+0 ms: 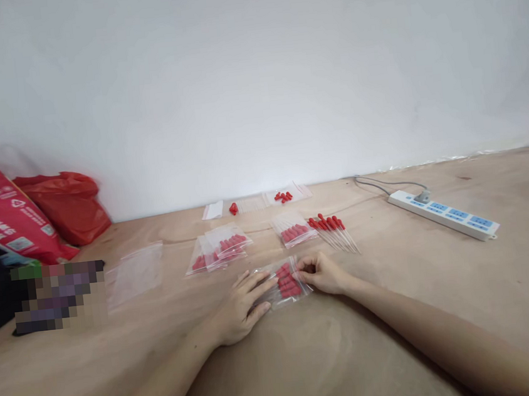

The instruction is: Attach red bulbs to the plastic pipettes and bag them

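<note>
A clear zip bag lies on the table in front of me, with several red-bulbed droppers side by side in it. My left hand rests over the bag's left part, fingers stretched out and lying flat. At the bag's right edge, by the zip end, my right hand is closed in a pinch on the plastic. Just beyond it, loose droppers with red bulbs and thin pale stems lie in a bunch. A filled zip bag sits left of that bunch.
More filled bags overlap further left, near flat clear bags. Loose red bulbs lie by the wall. A power strip with a grey cable is at right; red bags and a blurred-out object stand left.
</note>
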Available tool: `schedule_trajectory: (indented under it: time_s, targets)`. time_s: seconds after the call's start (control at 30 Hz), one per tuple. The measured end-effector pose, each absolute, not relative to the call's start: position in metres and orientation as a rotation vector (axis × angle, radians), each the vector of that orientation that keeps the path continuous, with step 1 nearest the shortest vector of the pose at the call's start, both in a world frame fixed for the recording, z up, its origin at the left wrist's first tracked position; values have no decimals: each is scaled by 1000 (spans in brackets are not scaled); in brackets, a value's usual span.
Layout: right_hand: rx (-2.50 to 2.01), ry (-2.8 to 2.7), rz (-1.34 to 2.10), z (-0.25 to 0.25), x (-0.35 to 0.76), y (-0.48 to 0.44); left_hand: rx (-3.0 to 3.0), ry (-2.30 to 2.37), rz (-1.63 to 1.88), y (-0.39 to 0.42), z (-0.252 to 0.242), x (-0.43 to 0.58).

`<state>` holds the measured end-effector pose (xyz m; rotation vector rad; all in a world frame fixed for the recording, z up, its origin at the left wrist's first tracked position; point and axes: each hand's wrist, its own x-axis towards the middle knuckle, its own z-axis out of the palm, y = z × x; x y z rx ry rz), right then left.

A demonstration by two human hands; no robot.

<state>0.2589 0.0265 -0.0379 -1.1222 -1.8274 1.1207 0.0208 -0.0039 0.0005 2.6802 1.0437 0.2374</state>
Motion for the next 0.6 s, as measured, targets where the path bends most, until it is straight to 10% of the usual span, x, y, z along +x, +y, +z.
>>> schedule_trajectory:
  time_s: [0.6]
  targets:
    - [-1172, -1588, 1512, -28, 263, 30, 2676, 838, 322, -5, 2, 19]
